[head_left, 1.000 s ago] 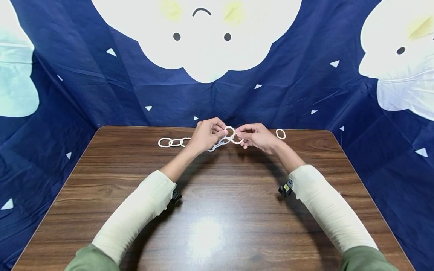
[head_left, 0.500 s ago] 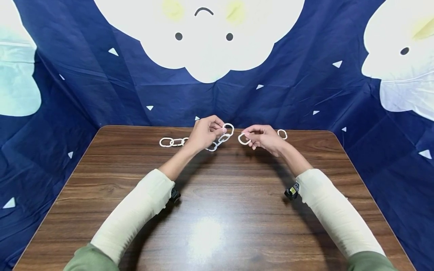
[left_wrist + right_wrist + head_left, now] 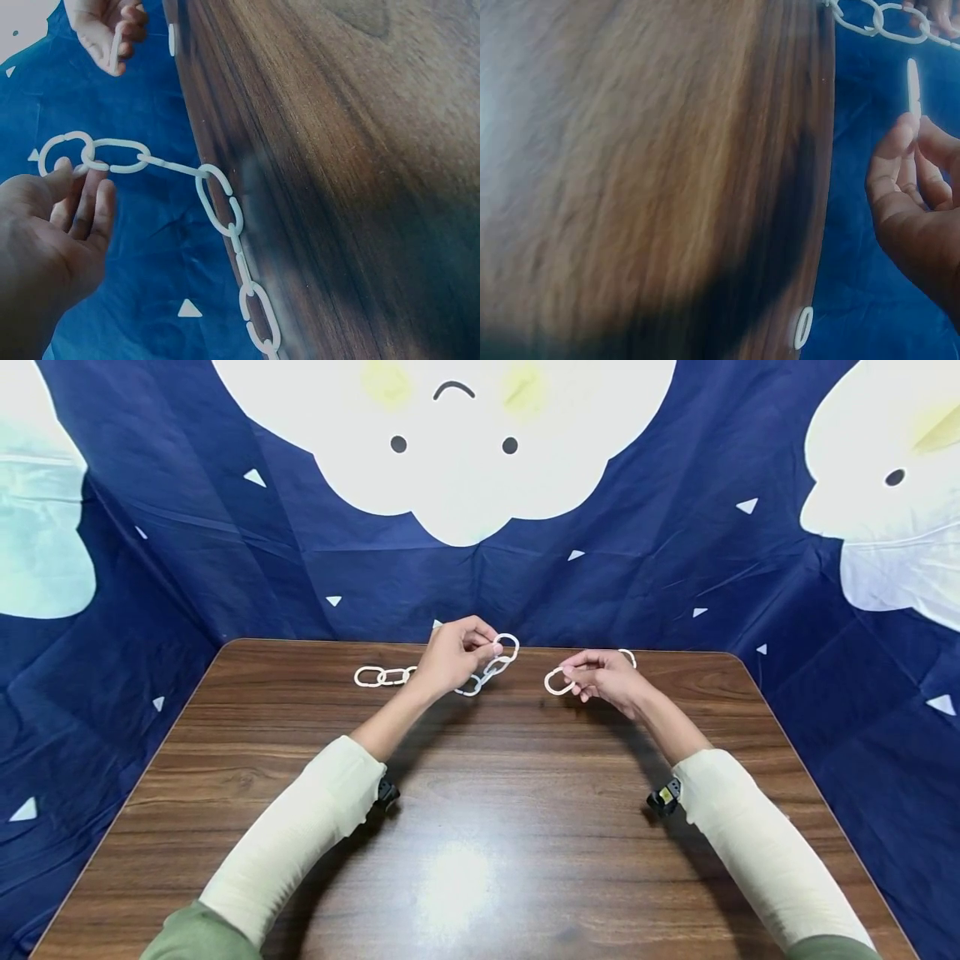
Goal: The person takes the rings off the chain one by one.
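My left hand (image 3: 453,653) pinches the end link of a white plastic chain (image 3: 120,155) between thumb and fingers, above the table's far edge. Several oval links hang from it, and the chain's other end lies on the table to the left in the head view; the left wrist view shows small gaps in some links. Apart from the chain, to its right, my right hand (image 3: 607,677) pinches a single loose white link (image 3: 558,682) by its side. Another loose link (image 3: 803,328) lies on the table near the far edge, partly hidden behind the right hand in the head view.
The brown wooden table (image 3: 480,793) ends at a rounded far edge, close behind the hands. A dark blue cloth (image 3: 247,552) with white clouds and small triangles hangs behind it and at both sides. Each wrist carries a small black camera (image 3: 664,797).
The right hand has drawn away from the left, to the right and slightly nearer, taking a link off the chain's end. The left hand keeps its hold on the chain, almost in place.
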`<state>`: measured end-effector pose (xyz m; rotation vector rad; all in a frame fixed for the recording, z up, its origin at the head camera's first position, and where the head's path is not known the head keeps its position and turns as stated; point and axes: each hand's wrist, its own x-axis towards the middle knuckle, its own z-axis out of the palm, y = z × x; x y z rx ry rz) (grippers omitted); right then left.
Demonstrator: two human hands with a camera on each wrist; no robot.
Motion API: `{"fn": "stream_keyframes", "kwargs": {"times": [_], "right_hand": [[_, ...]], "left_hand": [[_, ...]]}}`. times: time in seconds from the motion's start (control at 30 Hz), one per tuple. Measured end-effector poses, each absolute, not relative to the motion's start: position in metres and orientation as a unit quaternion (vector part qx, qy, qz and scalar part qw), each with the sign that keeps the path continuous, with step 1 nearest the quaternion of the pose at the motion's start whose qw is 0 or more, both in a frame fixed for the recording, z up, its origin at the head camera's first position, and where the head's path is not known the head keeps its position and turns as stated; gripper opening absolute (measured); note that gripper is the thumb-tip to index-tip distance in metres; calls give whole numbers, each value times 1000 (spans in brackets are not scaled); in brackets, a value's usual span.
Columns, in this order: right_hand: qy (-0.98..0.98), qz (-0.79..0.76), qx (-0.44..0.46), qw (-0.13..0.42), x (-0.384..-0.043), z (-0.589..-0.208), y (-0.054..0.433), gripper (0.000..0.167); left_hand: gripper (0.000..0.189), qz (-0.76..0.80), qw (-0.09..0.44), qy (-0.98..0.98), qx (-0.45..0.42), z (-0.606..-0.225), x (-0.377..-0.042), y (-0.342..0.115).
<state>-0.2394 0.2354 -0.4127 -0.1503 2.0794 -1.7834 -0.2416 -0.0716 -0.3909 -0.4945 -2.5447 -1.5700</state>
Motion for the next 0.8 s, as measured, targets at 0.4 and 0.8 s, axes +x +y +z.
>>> {"fn": "stream_keyframes", "kwargs": {"times": [0.4,0.8], "right_hand": [[739,-639,0,214,-231,-423,264,28],[714,-666,76,201,-224,-430,294,23]], "left_hand": [[11,-528,50,-831,-170,-392,-243,-70],[11,-530,55,-829,-169,-392,-244,-72]]}}
